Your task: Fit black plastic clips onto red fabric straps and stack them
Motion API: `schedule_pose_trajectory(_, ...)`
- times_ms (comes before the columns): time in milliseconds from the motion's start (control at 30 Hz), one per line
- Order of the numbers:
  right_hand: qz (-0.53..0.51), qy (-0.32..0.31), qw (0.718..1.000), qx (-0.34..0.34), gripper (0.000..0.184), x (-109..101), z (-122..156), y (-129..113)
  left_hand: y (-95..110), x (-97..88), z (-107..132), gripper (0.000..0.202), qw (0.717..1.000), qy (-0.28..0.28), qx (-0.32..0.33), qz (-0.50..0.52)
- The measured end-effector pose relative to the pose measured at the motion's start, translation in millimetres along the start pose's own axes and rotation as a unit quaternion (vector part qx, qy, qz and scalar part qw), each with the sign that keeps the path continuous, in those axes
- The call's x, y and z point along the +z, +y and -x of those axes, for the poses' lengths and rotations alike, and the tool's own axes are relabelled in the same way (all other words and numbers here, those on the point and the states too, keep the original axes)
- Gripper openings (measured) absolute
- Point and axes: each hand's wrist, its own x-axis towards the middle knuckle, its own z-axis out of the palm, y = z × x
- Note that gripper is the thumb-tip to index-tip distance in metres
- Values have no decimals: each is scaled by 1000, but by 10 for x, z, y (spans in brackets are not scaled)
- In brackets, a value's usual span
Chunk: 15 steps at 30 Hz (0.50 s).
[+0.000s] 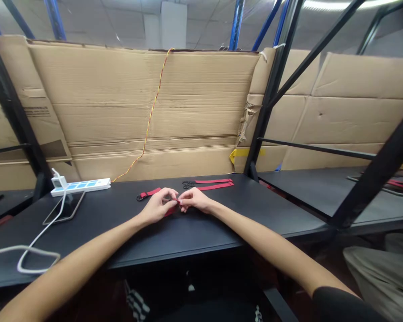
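My left hand and my right hand meet at the middle of a black table. Both pinch a red strap between their fingertips. The strap runs out to the left from my left hand and ends in a black ring. Its part between the hands is mostly hidden by my fingers. Just beyond my right hand lie two more red straps with black clips at their left ends, side by side on the table.
A white power strip sits at the back left, its white cable looping toward the front edge. A phone lies below it. Cardboard sheets wall the back. Black frame posts stand right. Another person's clothing shows lower right.
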Motion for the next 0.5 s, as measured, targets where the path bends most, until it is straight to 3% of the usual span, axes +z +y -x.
schedule_pose_trajectory(100, -5, 34, 999, -13, 39, 4, -13, -7, 32, -31, -9, 23, 999, 23, -7, -27)
schedule_pose_trajectory(233, -8, 33, 999, -35, 39, 52, 1, -38, -23, -26, 2, 27, 996, 33, -47, -71)
schedule_pose_trajectory(500, -20, 6, 999, -37, 41, 115, 56, -80, -70, 4, 0, 32, 990, 65, -123, 19)
